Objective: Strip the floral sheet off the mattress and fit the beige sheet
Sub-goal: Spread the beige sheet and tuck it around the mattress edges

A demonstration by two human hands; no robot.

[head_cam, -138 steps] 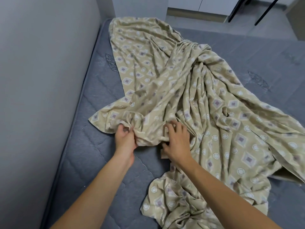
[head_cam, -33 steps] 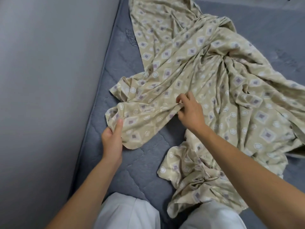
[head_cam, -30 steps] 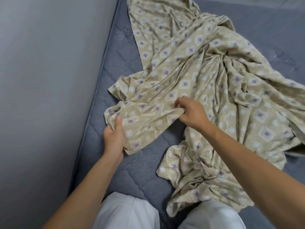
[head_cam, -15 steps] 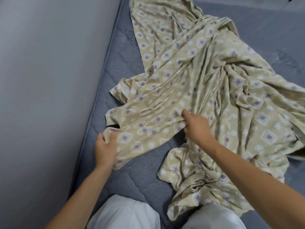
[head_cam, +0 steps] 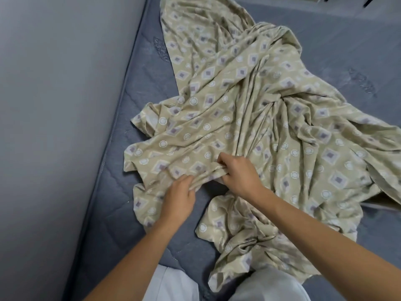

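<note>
Beige sheet [head_cam: 249, 101] gripped by both hands, unlabelled.

One beige sheet [head_cam: 249, 109], one mattress [head_cam: 134, 88], two hands.

Grey-blue quilted fabric mattress [head_cam: 121, 216], stitched in a diamond pattern, its left edge set against a plain grey wall [head_cam: 54, 127]. Lying directly on it: a crumpled beige cotton sheet [head_cam: 249, 101] printed with lilac diamonds and white rings, spread from the far left toward the near right, bare mattress showing on both sides.
</note>
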